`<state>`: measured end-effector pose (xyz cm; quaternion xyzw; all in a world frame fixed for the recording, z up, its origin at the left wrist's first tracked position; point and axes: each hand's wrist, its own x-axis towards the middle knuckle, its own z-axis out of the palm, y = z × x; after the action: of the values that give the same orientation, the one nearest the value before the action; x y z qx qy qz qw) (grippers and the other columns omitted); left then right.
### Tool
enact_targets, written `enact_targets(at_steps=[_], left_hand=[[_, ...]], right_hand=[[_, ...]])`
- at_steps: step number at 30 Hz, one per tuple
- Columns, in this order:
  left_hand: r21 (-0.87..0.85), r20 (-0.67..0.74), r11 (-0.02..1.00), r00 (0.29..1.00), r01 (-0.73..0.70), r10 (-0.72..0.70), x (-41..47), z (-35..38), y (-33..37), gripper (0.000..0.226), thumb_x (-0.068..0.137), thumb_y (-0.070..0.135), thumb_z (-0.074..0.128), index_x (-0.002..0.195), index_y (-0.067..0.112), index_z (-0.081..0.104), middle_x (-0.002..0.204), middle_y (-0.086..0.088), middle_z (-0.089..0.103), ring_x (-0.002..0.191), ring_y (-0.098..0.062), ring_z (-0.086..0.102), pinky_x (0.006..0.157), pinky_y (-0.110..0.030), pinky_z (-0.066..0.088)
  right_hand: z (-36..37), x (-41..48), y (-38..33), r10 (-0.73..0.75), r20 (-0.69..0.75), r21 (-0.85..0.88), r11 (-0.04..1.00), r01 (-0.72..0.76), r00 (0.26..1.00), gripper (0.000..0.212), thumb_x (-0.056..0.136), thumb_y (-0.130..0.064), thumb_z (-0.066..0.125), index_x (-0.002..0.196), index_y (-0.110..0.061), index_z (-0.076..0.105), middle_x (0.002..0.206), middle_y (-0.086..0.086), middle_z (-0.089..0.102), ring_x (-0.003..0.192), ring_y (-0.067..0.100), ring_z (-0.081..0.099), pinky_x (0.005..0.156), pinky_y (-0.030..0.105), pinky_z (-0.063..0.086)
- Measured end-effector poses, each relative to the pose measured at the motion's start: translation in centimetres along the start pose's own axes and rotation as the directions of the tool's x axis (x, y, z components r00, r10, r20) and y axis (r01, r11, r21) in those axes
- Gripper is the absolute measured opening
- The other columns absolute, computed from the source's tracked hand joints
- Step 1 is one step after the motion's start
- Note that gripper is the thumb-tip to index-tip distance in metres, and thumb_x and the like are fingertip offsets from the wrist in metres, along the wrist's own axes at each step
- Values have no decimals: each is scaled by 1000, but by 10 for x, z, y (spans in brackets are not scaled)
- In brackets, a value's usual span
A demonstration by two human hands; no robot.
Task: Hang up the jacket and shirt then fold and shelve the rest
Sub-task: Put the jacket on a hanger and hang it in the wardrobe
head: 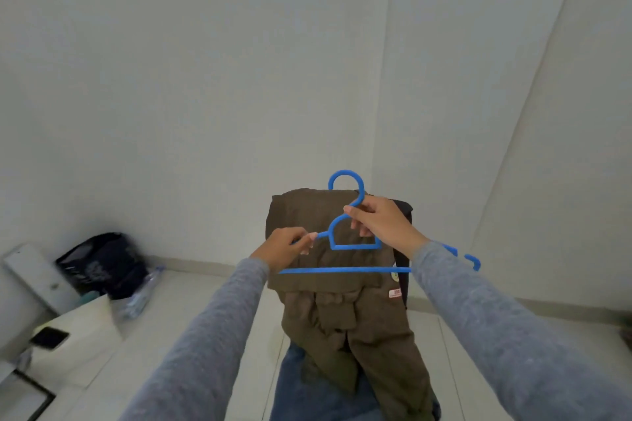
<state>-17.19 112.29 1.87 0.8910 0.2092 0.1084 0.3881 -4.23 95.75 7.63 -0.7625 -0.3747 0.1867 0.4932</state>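
A blue plastic hanger (345, 270) is held up in front of me, hook upward. My right hand (379, 222) grips its neck just below the hook. My left hand (285, 249) pinches the hanger's left shoulder arm. Behind the hanger a brown shirt (342, 301) with a small red-and-white patch hangs draped over what seems a chair back, with a dark garment (405, 249) showing at its right edge. Blue denim fabric (307, 390) lies beneath the shirt at the bottom.
A black plastic bag (102, 263) sits on the floor at the left wall, with a clear plastic bottle (143, 290) beside it. A white surface (78, 328) with a dark phone (49, 337) lies at lower left. White walls stand ahead and to the right.
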Motion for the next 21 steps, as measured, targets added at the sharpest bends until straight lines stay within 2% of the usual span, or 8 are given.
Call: enact_targets(at_steps=[3, 7, 12, 17, 21], left_hand=[[-3, -20, 999, 999, 42, -42, 35, 1, -22, 38, 96, 42, 43, 93, 12, 65, 87, -1, 63, 83, -19, 60, 81, -34, 51], [55, -129, 997, 991, 50, -43, 89, -3, -41, 27, 96, 33, 47, 106, 12, 61, 105, -4, 53, 96, -16, 52, 87, -27, 42], [125, -270, 969, 947, 213, -173, 167, -5, -60, 36, 95, 25, 48, 122, 0, 50, 127, -19, 44, 120, -32, 43, 104, -39, 35], [233, -276, 889, 903, 394, -328, 224, 1, -79, 57, 96, 36, 44, 136, -2, 33, 139, -18, 33, 130, -32, 33, 104, -44, 33], [273, -203, 847, 888, 456, -413, 247, 12, -108, 69, 94, 48, 44, 139, -3, 30, 141, -17, 34, 131, -31, 33, 105, -44, 32]], right_hand=[[-9, 27, 19, 53, -68, 43, 998, -50, 996, 17, 95, -25, 54, 95, -10, 63, 73, 3, 62, 59, 11, 53, 56, 15, 47], [-14, 65, 39, 124, -232, 112, 989, -100, 965, 21, 96, -26, 53, 92, -8, 63, 71, 3, 62, 56, 11, 53, 50, 12, 44], [-19, 108, 56, 163, -449, 161, 982, -100, 879, 20, 95, -26, 53, 89, -9, 62, 72, 2, 62, 57, 10, 55, 53, 15, 47], [-16, 155, 71, 205, -658, 228, 971, -67, 725, 16, 96, -27, 51, 94, -12, 58, 79, 1, 62, 59, 10, 55, 63, 23, 48], [5, 169, 84, 236, -685, 250, 965, -82, 689, 15, 97, -24, 49, 98, -11, 56, 80, 1, 60, 59, 8, 55, 65, 23, 51]])
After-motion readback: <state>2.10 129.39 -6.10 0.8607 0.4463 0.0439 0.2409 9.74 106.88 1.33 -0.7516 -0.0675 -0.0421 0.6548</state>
